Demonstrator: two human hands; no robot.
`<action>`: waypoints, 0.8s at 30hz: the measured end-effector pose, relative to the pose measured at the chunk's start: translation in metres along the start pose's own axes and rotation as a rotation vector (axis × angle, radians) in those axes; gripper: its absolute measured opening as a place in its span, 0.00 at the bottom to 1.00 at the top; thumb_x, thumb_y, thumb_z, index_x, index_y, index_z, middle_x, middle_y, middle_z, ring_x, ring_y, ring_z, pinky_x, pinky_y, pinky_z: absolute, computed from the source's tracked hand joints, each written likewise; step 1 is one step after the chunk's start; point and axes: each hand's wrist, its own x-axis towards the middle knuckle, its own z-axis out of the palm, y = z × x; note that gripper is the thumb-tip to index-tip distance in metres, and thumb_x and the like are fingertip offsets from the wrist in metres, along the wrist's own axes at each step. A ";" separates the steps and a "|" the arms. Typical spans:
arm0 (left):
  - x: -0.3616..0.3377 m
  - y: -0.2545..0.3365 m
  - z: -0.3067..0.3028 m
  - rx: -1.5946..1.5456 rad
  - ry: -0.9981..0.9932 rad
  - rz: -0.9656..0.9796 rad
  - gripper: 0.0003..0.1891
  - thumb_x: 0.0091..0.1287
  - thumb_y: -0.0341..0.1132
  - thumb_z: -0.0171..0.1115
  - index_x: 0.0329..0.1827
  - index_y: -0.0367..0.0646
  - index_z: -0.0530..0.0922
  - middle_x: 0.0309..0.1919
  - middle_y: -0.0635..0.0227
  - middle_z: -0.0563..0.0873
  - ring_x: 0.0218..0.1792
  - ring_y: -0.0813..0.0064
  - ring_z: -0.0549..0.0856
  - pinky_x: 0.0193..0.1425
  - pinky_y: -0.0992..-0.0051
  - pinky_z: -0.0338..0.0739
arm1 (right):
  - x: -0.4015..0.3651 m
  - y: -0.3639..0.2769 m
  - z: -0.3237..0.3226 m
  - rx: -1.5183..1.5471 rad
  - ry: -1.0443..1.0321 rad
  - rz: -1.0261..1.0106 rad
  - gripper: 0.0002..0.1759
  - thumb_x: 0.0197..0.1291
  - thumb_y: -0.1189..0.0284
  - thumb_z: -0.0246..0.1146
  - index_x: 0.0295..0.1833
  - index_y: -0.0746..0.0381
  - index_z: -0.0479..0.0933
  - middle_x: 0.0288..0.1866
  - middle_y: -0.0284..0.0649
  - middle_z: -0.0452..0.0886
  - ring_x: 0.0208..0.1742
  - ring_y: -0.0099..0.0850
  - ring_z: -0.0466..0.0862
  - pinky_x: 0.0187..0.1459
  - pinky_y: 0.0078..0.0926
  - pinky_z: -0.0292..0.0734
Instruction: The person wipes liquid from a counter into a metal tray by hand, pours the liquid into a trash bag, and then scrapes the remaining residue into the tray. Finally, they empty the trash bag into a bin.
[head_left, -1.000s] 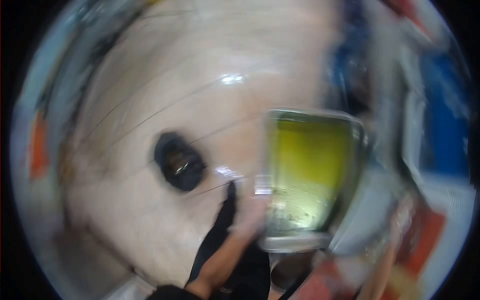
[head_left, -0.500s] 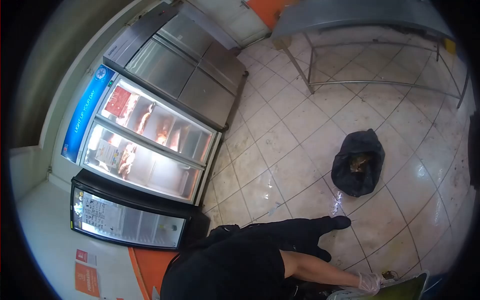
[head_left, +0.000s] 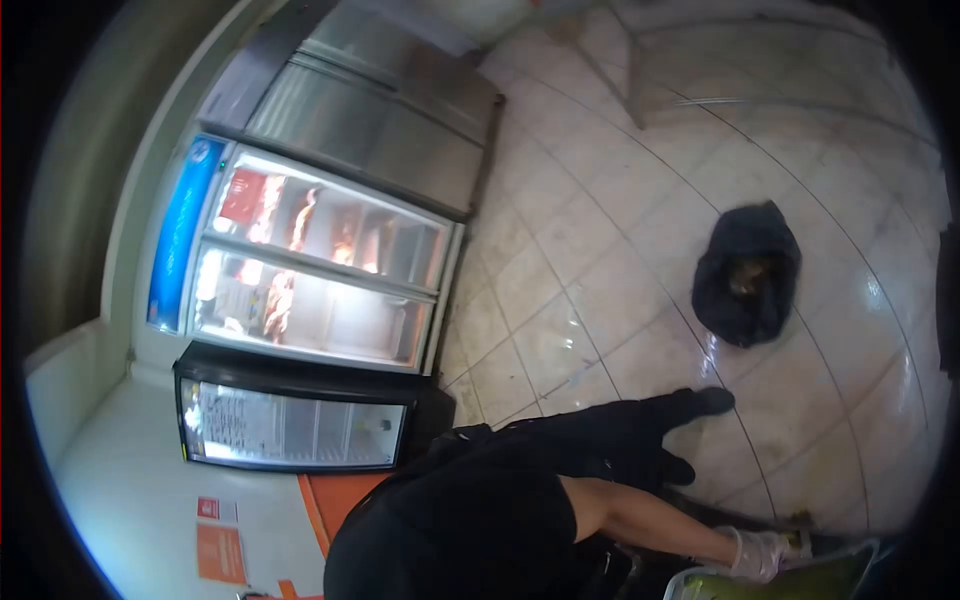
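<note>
My right hand (head_left: 760, 555) wears a clear disposable glove. It reaches down from my short black sleeve to the near edge of a pale-rimmed container (head_left: 868, 552) at the bottom right of the view. My fingers bend over the rim and seem to grip it. Inside the container is something green, flat and blurred, partly cut off by the frame edge. Just beyond the hand is a small yellowish thing (head_left: 800, 518), too blurred to name. My left hand is outside the view.
An open black bin bag (head_left: 760, 320) with brownish contents stands on the tiled floor past my feet. To the left are a lit glass-door fridge (head_left: 325, 330), a small black fridge (head_left: 300, 428) and a steel fridge (head_left: 330, 120). A metal table frame (head_left: 632, 85) stands at the top right.
The view has shifted, so the floor, bag and feet now sit higher and further right. The metal table's top has mostly left the frame. My right hand stays at the container's edge.
</note>
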 end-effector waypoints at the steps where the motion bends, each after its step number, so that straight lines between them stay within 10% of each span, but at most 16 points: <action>1: 0.003 -0.040 0.005 -0.313 0.109 -0.028 0.16 0.65 0.33 0.55 0.54 0.38 0.78 0.39 0.62 0.84 0.40 0.66 0.82 0.46 0.67 0.78 | -0.007 0.011 -0.003 -0.006 -0.002 0.005 0.30 0.73 0.62 0.44 0.76 0.62 0.58 0.78 0.50 0.57 0.80 0.43 0.55 0.78 0.38 0.47; 2: -0.033 -0.001 -0.023 0.032 -0.231 -0.091 0.11 0.68 0.37 0.55 0.46 0.41 0.80 0.30 0.71 0.82 0.32 0.72 0.80 0.38 0.68 0.76 | -0.020 0.026 -0.016 -0.019 0.002 0.031 0.30 0.73 0.62 0.44 0.76 0.62 0.58 0.79 0.50 0.57 0.80 0.43 0.54 0.78 0.38 0.47; 4: -0.060 -0.003 -0.039 -0.032 -0.161 -0.143 0.10 0.65 0.37 0.58 0.43 0.42 0.79 0.24 0.73 0.78 0.26 0.71 0.79 0.35 0.65 0.76 | -0.067 0.035 -0.032 -0.023 -0.006 0.129 0.30 0.73 0.62 0.43 0.76 0.62 0.58 0.79 0.50 0.57 0.80 0.43 0.54 0.79 0.38 0.46; 5: -0.083 -0.005 -0.034 0.468 0.060 0.232 0.09 0.65 0.35 0.56 0.43 0.41 0.79 0.26 0.70 0.79 0.30 0.70 0.80 0.39 0.65 0.77 | -0.089 0.030 -0.036 -0.016 -0.008 0.200 0.30 0.73 0.61 0.43 0.76 0.62 0.58 0.79 0.50 0.57 0.80 0.43 0.54 0.79 0.38 0.46; 9: -0.109 0.087 -0.048 0.218 -0.149 -0.443 0.25 0.63 0.42 0.59 0.58 0.34 0.76 0.50 0.56 0.81 0.48 0.66 0.81 0.54 0.67 0.74 | -0.159 -0.046 -0.035 0.164 0.077 0.416 0.30 0.74 0.61 0.43 0.76 0.62 0.58 0.79 0.50 0.56 0.80 0.43 0.53 0.79 0.38 0.45; 10: -0.114 0.078 -0.054 0.517 -0.147 -0.149 0.23 0.60 0.41 0.60 0.55 0.34 0.78 0.48 0.56 0.82 0.47 0.65 0.82 0.53 0.67 0.74 | -0.160 -0.054 -0.044 -0.100 -0.139 0.179 0.32 0.75 0.56 0.43 0.77 0.62 0.57 0.80 0.48 0.52 0.81 0.42 0.52 0.79 0.43 0.39; 13: -0.132 0.095 -0.034 0.369 0.017 -0.284 0.21 0.59 0.37 0.62 0.53 0.34 0.78 0.42 0.59 0.84 0.43 0.67 0.82 0.51 0.69 0.75 | -0.193 -0.093 -0.038 0.143 -0.148 0.216 0.32 0.75 0.57 0.39 0.77 0.64 0.56 0.80 0.54 0.52 0.81 0.46 0.51 0.79 0.43 0.39; 15: -0.135 0.096 -0.030 0.213 0.064 -0.285 0.19 0.58 0.34 0.62 0.51 0.34 0.78 0.41 0.61 0.84 0.41 0.71 0.82 0.49 0.72 0.75 | -0.202 -0.085 -0.011 1.039 0.575 0.429 0.34 0.76 0.55 0.36 0.77 0.67 0.54 0.79 0.58 0.51 0.81 0.50 0.49 0.79 0.46 0.38; 16: -0.135 0.100 -0.029 0.229 0.054 -0.277 0.19 0.58 0.34 0.62 0.51 0.34 0.78 0.41 0.61 0.84 0.41 0.71 0.82 0.49 0.72 0.75 | -0.207 -0.070 -0.012 1.042 0.596 0.433 0.34 0.76 0.55 0.36 0.77 0.67 0.54 0.79 0.58 0.51 0.81 0.50 0.49 0.79 0.46 0.38; 18: -0.134 0.113 -0.029 0.168 0.034 -0.307 0.17 0.59 0.33 0.61 0.50 0.34 0.78 0.40 0.62 0.84 0.40 0.74 0.81 0.49 0.74 0.75 | -0.212 -0.019 -0.030 -0.045 0.198 0.621 0.35 0.76 0.54 0.37 0.77 0.68 0.51 0.79 0.60 0.48 0.81 0.51 0.47 0.79 0.44 0.39; 24: -0.127 0.132 -0.023 0.246 0.072 -0.247 0.21 0.55 0.31 0.60 0.54 0.37 0.77 0.43 0.63 0.83 0.43 0.71 0.81 0.50 0.73 0.75 | -0.175 0.071 -0.023 0.031 0.274 0.785 0.38 0.75 0.52 0.39 0.78 0.68 0.47 0.80 0.57 0.48 0.81 0.50 0.47 0.79 0.41 0.40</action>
